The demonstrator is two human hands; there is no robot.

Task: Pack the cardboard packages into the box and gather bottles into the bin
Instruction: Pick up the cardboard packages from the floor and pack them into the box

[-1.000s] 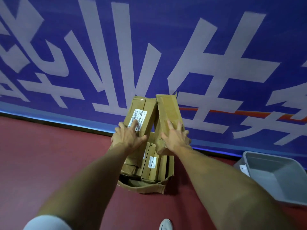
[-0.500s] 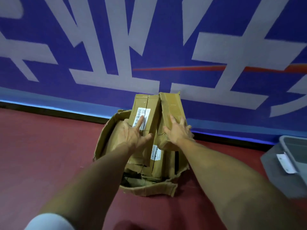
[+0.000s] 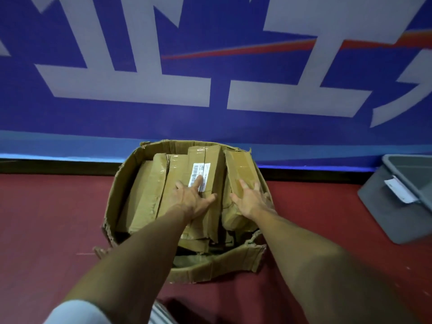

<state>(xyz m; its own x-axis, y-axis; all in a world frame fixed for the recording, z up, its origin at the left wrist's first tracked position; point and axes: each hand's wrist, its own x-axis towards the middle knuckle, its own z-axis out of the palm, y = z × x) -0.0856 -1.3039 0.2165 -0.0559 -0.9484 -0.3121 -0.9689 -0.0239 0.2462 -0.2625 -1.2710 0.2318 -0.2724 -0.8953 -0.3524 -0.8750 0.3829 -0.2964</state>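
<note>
left hand [image 3: 191, 199] flat on labelled package [image 3: 201, 181], right hand [image 3: 249, 199] flat on neighbouring package [image 3: 238, 169], inside box [image 3: 121, 183]

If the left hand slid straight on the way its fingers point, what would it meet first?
Its left hand lies flat on a labelled package, index finger on the white label. Beyond that comes the box's far wall, probably, though depth is unclear.
</note>
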